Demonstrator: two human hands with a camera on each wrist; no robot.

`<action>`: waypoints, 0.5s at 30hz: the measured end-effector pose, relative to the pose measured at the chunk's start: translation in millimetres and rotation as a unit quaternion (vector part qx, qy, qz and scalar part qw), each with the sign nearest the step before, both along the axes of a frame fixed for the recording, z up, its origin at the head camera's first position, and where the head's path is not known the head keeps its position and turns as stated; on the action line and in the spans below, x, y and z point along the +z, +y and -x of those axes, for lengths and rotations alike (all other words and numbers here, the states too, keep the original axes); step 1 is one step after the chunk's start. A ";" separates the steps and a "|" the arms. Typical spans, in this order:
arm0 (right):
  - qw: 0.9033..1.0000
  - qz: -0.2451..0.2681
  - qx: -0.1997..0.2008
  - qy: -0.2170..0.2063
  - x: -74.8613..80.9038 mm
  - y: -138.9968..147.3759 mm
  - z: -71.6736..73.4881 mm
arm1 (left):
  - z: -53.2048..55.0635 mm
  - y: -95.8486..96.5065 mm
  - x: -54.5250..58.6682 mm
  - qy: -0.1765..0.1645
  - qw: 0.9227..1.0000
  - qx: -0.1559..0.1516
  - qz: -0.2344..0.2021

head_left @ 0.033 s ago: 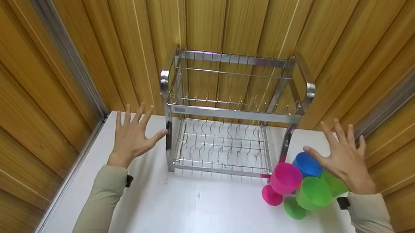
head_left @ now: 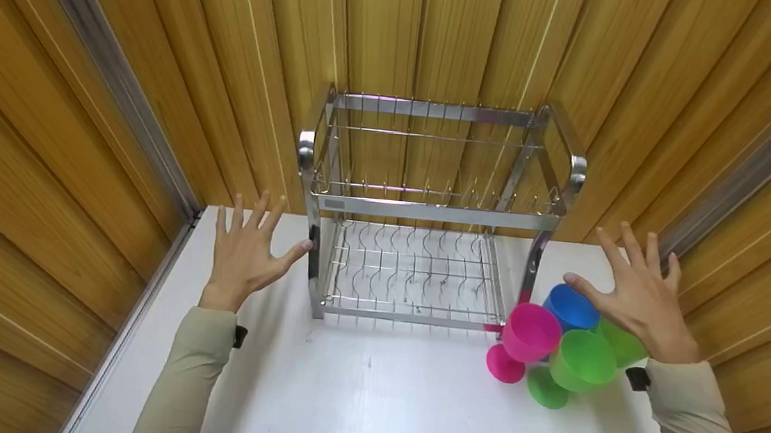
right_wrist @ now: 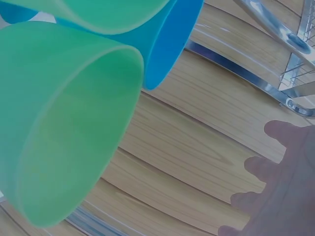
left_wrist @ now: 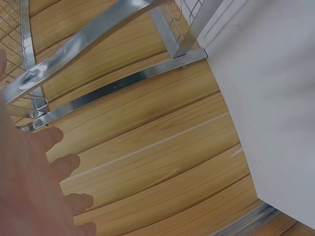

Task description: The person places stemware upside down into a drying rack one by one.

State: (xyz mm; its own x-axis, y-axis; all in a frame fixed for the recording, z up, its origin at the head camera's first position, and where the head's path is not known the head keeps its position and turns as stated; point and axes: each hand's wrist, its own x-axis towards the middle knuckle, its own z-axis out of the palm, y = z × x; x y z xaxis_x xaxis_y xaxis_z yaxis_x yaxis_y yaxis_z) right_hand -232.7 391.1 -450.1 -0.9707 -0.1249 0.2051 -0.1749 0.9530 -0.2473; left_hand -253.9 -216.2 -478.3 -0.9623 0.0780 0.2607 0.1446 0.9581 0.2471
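White tabletop, broad before lower rack edge; left hand and right hand splayed; goblets beside the latter, contact unclear.

Rack plate: a small grey rectangle at the left end of the upper near rail of the metal rack; any lettering too small to read.
Readable text: none.

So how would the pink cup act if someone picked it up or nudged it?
The pink cup could tip if nudged near its top, since its foot looks narrower than its rim. Its smooth, thin-looking wall suggests plastic, so it's probably light and fairly stiff. Pushed rightward, it may bump the front green cup close by.
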 end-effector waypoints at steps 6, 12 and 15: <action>1.000 0.010 0.005 0.010 4.8 0.3 -4.9 | -4.0 2.2 -2.0 -0.002 1.000 -0.003 -0.023; 0.999 0.034 0.013 0.026 5.9 -2.3 -19.6 | -13.5 5.9 -13.2 -0.015 0.996 0.003 -0.082; 0.997 0.064 0.014 0.030 4.7 -2.7 -31.8 | -17.8 9.0 -20.3 -0.020 0.994 0.003 -0.105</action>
State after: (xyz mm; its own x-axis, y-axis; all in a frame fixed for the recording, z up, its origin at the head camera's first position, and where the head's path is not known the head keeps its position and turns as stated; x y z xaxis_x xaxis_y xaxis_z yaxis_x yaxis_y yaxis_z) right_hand -200.8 388.5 -445.5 -0.9525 -0.1214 0.2793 -0.2197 0.9090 -0.3543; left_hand -236.1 -207.2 -498.7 -0.9723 0.0201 0.2329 0.1253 0.8860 0.4465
